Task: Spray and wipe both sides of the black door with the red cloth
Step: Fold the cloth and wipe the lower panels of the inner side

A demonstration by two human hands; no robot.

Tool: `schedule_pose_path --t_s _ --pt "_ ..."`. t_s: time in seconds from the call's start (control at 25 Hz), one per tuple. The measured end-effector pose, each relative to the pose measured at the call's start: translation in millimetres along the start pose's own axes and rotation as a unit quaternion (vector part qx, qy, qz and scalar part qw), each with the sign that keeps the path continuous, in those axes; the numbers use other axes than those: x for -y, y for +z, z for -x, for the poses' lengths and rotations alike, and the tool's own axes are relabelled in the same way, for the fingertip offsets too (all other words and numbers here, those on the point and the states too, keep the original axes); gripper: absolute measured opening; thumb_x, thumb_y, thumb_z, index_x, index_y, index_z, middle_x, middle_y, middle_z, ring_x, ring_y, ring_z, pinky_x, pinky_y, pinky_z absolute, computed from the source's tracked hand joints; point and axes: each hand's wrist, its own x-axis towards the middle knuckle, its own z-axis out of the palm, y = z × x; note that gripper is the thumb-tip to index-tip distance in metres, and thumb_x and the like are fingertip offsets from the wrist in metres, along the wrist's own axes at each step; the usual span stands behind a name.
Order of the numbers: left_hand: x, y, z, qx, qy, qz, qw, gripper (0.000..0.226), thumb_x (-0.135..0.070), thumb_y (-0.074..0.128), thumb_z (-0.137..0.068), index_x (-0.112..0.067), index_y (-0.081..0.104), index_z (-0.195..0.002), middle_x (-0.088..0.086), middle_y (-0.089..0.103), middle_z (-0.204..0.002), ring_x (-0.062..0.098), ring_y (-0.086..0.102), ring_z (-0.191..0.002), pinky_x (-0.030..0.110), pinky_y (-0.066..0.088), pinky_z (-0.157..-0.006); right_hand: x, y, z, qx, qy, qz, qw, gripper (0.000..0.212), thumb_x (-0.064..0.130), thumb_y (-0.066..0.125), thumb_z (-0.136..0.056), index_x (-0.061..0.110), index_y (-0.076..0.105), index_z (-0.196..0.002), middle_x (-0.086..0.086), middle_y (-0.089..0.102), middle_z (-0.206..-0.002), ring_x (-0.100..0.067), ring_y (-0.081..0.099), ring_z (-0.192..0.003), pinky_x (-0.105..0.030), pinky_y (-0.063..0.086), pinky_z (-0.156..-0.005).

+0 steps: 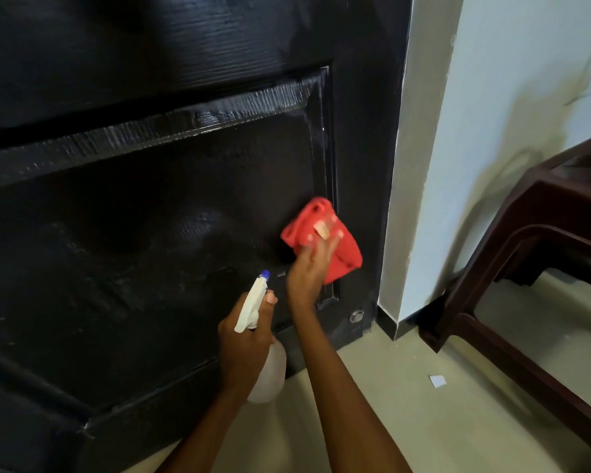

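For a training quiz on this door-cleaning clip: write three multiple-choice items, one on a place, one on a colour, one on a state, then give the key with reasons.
1. Where on the black door is the red cloth pressed?
A. lower panel, near its right edge
B. top rail
C. on the floor

2. What colour is the nozzle tip of the spray bottle?
A. green
B. blue
C. yellow

3. What is the left hand doing?
A. hanging idle
B. resting flat on the door
C. gripping the spray bottle

Key:
1 A, the right hand holds the cloth flat against the panel beside its right moulding.
2 B, the tip above the white trigger head is blue.
3 C, its fingers wrap the bottle's neck below the trigger head.
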Motion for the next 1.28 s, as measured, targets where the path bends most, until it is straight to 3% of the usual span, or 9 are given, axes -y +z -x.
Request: schedule_pose_path --t_s 0.12,0.32,0.44,0.52,0.6,0.8,0.96,1.12,1.28 --pt "3.3 -4.5 -0.1 -0.011 0.0 0.002 1.0 0.014 -0.049 0.062 -0.093 -0.035 0.063 -0.091 0.012 0.071 -0.076 0.015 0.066 -0.057 0.026 0.058 -0.058 -46.7 7.7 -3.2 -0.01 -0.077 0.056 0.995 0.046 0.028 0.04 -0.111 0.02 0.039 -0.156 0.018 0.017 -0.164 -0.014 0.013 -0.157 -0.034 0.018 -0.126" --pt "10.1 -7.2 3.1 0.012 0.015 -0.007 1.0 0.012 -0.048 0.058 -0.086 -0.039 0.061 -0.093 0.007 0.07 -0.078 0.012 0.065 -0.057 0.018 0.055 -0.057 -165.3 -26.5 56.7 0.065 0.215 0.087 0.971 0.056 0.038 0.04 -0.108 0.022 0.029 -0.159 -0.013 0.04 -0.159 -0.033 0.039 -0.146 -0.051 0.031 -0.122" --pt "15.9 -12.9 5.3 0.001 -0.011 -0.018 1.0 0.014 -0.051 0.058 -0.084 -0.04 0.059 -0.092 0.004 0.07 -0.078 0.011 0.066 -0.059 0.015 0.054 -0.058 -152.1 -16.7 56.6 -0.035 0.331 -0.057 0.941 0.076 0.068 0.037 -0.099 0.017 0.036 -0.155 -0.008 0.045 -0.152 -0.027 0.044 -0.138 -0.048 0.03 -0.12" --pt "13.4 -17.8 9.4 -0.008 -0.015 -0.016 1.0 0.01 -0.047 0.058 -0.085 -0.041 0.059 -0.092 0.005 0.069 -0.077 0.011 0.066 -0.061 0.013 0.053 -0.06 -111.6 -11.7 51.8 -0.06 0.306 -0.101 0.945 0.045 0.038 0.037 -0.111 0.016 0.044 -0.15 -0.007 0.052 -0.14 -0.023 0.051 -0.125 -0.041 0.035 -0.111" --pt "8.0 -25.8 10.6 -0.021 -0.011 -0.014 1.0 0.007 -0.044 0.059 -0.087 -0.039 0.061 -0.092 0.008 0.069 -0.077 0.013 0.066 -0.062 0.014 0.053 -0.061 -81.2 -8.9 43.2 -0.06 0.254 -0.107 0.959 0.042 0.022 0.038 -0.112 0.014 0.043 -0.152 -0.006 0.052 -0.141 -0.021 0.05 -0.127 -0.034 0.034 -0.109" --pt "-2.1 -48.8 3.9 -0.068 -0.023 -0.002 0.997 0.03 -0.06 0.059 -0.09 -0.031 0.067 -0.096 0.006 0.073 -0.079 0.018 0.066 -0.057 0.034 0.058 -0.06 -2.5 9.3 18.4 0.048 -0.021 -0.075 0.996 0.052 0.034 0.041 -0.109 0.019 0.035 -0.159 0.012 0.016 -0.168 -0.013 0.005 -0.158 -0.035 0.009 -0.128" --pt "-11.4 -63.1 -7.6 -0.095 -0.019 0.021 0.995 0.027 -0.057 0.062 -0.087 -0.034 0.068 -0.098 0.003 0.074 -0.08 0.019 0.066 -0.058 0.04 0.06 -0.062 16.6 8.1 1.5 0.085 -0.3 0.169 0.935 0.053 0.036 0.04 -0.109 0.025 0.033 -0.16 0.008 0.019 -0.17 -0.027 0.009 -0.158 -0.049 0.014 -0.124" --pt "-15.7 -67.0 -14.2 -0.098 -0.016 0.032 0.995 0.015 -0.048 0.067 -0.09 -0.034 0.069 -0.097 0.004 0.074 -0.083 0.017 0.064 -0.058 0.034 0.057 -0.062 -16.4 -5.3 -25.4 0.045 -0.22 0.267 0.937 0.08 0.068 0.027 -0.101 0.019 0.017 -0.164 0.003 0.003 -0.173 -0.026 -0.004 -0.159 -0.07 0.001 -0.12" --pt "-11.6 -61.8 -13.8 -0.096 -0.002 0.015 0.995 0.028 -0.062 0.06 -0.084 -0.036 0.066 -0.094 0.009 0.073 -0.08 0.02 0.063 -0.052 0.046 0.059 -0.056 -19.9 2.5 -26.7 0.047 -0.185 0.222 0.956 0.086 0.073 0.028 -0.098 0.012 0.028 -0.16 0.001 -0.003 -0.172 -0.028 -0.014 -0.158 -0.069 -0.009 -0.12"
